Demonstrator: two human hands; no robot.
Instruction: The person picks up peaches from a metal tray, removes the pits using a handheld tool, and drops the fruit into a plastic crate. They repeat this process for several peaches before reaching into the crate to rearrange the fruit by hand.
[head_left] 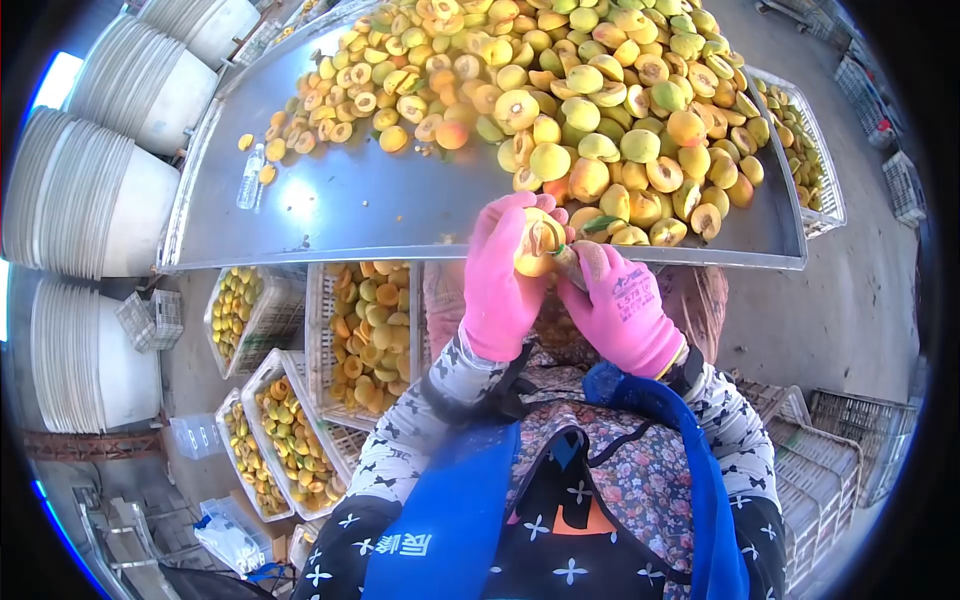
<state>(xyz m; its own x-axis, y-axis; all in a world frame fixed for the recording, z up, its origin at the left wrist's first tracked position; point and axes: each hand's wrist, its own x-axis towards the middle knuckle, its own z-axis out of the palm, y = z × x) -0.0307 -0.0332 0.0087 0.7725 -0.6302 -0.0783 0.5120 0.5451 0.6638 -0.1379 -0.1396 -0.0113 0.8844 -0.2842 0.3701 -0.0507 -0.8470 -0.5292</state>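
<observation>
My left hand [503, 275], in a pink glove, is closed around a yellow peach [537, 240] just past the table's near edge. The peach's cut face with reddish-brown marks is turned up. My right hand [622, 305], also gloved in pink, is closed on a small greyish hand tool [568, 265]. Its tip reaches the peach, and its exact shape is mostly hidden by the fingers. Beyond both hands, a large heap of whole and halved yellow peaches [640, 145] lies on the metal table [400, 205].
A plastic bottle [251, 178] lies at the table's left. Below the near edge stands a white crate [316, 330] of peach halves, with more filled crates [290, 385] to its left. Stacked crates [815, 465] stand at right, stacked white tubs [75, 195] at far left.
</observation>
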